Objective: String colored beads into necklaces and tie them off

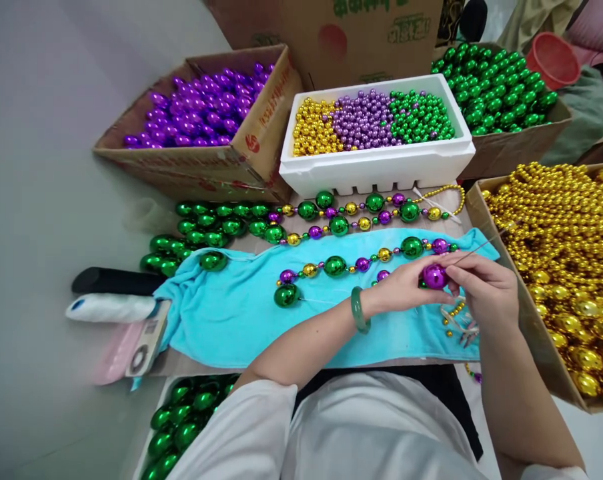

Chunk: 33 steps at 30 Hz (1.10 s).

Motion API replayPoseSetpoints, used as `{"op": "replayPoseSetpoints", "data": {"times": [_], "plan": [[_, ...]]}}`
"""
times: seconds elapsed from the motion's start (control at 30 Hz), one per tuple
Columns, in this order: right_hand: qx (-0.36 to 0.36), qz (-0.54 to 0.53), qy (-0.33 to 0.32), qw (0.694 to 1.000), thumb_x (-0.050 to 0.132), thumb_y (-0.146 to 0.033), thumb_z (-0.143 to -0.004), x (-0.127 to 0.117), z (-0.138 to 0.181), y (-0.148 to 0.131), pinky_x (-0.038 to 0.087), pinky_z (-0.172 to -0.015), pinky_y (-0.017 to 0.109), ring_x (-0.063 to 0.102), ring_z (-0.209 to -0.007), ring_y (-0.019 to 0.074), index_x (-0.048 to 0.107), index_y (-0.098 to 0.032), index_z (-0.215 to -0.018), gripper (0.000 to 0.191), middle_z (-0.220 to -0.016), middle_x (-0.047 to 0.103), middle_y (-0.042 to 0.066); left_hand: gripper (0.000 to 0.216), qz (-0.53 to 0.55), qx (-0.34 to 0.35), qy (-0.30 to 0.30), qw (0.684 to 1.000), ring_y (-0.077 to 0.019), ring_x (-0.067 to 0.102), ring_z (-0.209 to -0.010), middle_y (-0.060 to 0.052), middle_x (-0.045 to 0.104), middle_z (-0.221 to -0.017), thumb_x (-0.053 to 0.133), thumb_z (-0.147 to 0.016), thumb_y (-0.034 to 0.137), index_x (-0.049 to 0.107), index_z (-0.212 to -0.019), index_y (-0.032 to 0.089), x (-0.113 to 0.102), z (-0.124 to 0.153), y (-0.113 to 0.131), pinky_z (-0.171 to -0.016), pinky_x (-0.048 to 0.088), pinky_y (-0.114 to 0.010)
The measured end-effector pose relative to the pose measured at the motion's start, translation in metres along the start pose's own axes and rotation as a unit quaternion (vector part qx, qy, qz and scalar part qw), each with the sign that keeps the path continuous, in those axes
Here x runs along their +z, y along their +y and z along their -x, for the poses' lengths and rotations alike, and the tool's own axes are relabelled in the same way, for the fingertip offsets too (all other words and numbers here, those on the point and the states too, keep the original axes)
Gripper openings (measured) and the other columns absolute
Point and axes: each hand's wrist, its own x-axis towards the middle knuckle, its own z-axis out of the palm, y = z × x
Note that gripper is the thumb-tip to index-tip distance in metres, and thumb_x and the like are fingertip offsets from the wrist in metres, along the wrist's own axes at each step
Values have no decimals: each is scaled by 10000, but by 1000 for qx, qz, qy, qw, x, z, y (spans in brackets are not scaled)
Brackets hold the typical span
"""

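Note:
My left hand, with a green bangle at its wrist, is closed on a large shiny purple bead. Close against it, the fingers of my right hand pinch a long thin needle that points up and to the right. Part of the needle and the bead's hole are hidden by my fingers. A strung row of beads, green, gold and purple, lies on the turquoise towel beyond my left forearm. A large green bead sits at the row's left bend, with thin thread beside it.
Behind the towel lie finished-looking bead strands. A white foam box holds small gold, purple and green beads. Cardboard boxes hold purple beads, green beads and gold bead strands. Loose green beads lie at left.

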Motion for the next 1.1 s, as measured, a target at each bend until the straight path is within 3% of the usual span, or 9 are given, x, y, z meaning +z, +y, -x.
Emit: {"op": "replayPoseSetpoints", "data": {"times": [0.17,0.33,0.4,0.47,0.57,0.7,0.8,0.93,1.1], "plan": [[-3,-47,30,998,713,-204,-791,-4,1,-12,388,-418,237,564,-549,114,665,-178,-699,107,-860,718,62,423,-15,-29,16,999,-180,596,-892,-35,676,-958,755,-756,392,671,-1090,147,3,3,2,-829,457,-288],[27,-52,69,996,627,-316,-865,-4,-2,-21,362,-406,218,482,-466,73,513,-201,-758,194,-849,700,36,339,-63,-84,-3,994,-103,467,-594,29,548,-636,736,-755,453,702,-883,141,0,7,2,-592,381,-234],[31,-41,73,996,601,-349,-891,-6,-2,-18,339,-390,201,465,-454,62,485,-207,-790,209,-845,688,27,386,-54,-88,7,995,-110,497,-634,6,602,-728,777,-716,437,699,-962,150,3,9,-4,-606,401,-234],[37,-29,61,997,597,-358,-901,-7,-1,-13,347,-397,191,481,-468,61,484,-208,-809,210,-824,675,16,543,-21,-75,21,997,-130,556,-728,-46,659,-957,802,-695,423,646,-1153,178,8,10,-11,-659,445,-249],[66,-32,29,997,579,-381,-916,-5,1,-4,366,-409,182,514,-486,75,494,-219,-864,190,-728,637,-16,666,32,-31,32,998,-171,605,-893,-110,614,-1217,754,-757,440,520,-1340,219,17,7,-19,-764,491,-290],[85,-39,30,995,571,-373,-922,-5,3,4,401,-450,182,511,-494,75,522,-223,-922,157,-651,586,-45,499,29,-8,46,998,-185,598,-969,-91,645,-1089,691,-818,448,586,-1218,169,29,1,-23,-889,475,-324],[105,-44,23,993,583,-374,-907,-10,4,4,448,-495,198,564,-565,93,565,-199,-929,177,-698,619,-9,462,4,-23,63,998,-164,589,-904,-66,637,-1024,666,-831,477,593,-1164,164,32,-1,-23,-856,477,-315],[141,-41,4,989,568,-447,-909,-19,3,3,419,-416,202,590,-549,112,569,-189,-885,260,-774,676,41,449,3,-26,49,998,-165,596,-879,-56,636,-973,672,-828,470,591,-1163,182,30,-2,-24,-838,487,-318],[148,-92,16,985,548,-506,-910,-18,-4,5,422,-394,209,542,-441,108,513,-230,-890,278,-624,625,-22,463,33,-42,10,999,-131,579,-772,-40,624,-944,684,-813,489,589,-1141,177,28,-5,-28,-741,493,-282]]}}
